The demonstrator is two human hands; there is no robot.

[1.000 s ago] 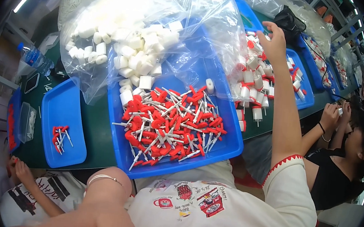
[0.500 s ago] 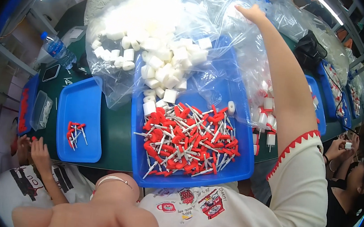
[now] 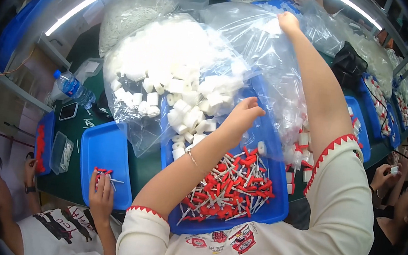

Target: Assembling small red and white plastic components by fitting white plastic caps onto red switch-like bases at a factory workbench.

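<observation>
At the far side, my right hand [image 3: 288, 23] is closed on a clear plastic bag [image 3: 254, 30] that spreads across the table. My left hand [image 3: 243, 115] reaches over the middle of the large blue tray [image 3: 283, 198], its fingers slightly apart by the bag's folds, with nothing visible in them. White cylinders [image 3: 183, 113] spill from another clear bag [image 3: 138, 133] into the tray's far left part. Many red pieces with thin white stems [image 3: 232, 185] fill the near part, some hidden under my left forearm.
To the left is a smaller blue tray [image 3: 107, 147], where a co-worker's hand [image 3: 101, 194] touches red-and-white pieces. A water bottle [image 3: 74, 89] and a phone [image 3: 68, 111] lie beyond it. On the right stand more blue trays [image 3: 360, 109] and a black bag [image 3: 349, 58].
My left hand has swung up from the near edge to over the tray. My right hand has closed on the bag. The co-worker's hand has moved into the smaller tray.
</observation>
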